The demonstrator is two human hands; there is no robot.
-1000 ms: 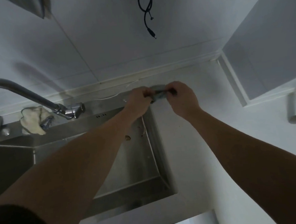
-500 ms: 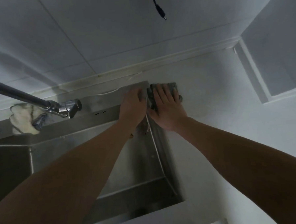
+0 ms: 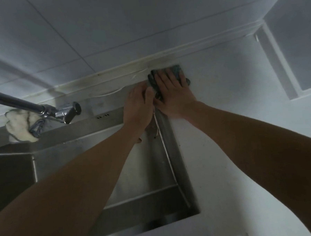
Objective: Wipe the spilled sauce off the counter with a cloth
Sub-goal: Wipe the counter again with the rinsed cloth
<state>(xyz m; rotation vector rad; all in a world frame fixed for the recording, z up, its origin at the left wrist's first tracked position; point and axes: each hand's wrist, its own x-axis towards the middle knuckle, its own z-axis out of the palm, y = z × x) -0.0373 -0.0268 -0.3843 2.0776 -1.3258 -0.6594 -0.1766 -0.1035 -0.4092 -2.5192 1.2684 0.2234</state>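
Within 1 second the right hand (image 3: 173,93) had gone from bunching the cloth (image 3: 175,70) to pressing it flat-fingered onto the counter (image 3: 232,113) by the sink (image 3: 172,153) corner, left hand (image 3: 138,105) resting flat alongside, so wiping had likely begun.

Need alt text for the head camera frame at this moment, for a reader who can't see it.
A person's right hand presses a dark green cloth flat on the white counter at the back corner of a steel sink. The left hand rests beside it at the cloth's edge. A faucet reaches in from the left.
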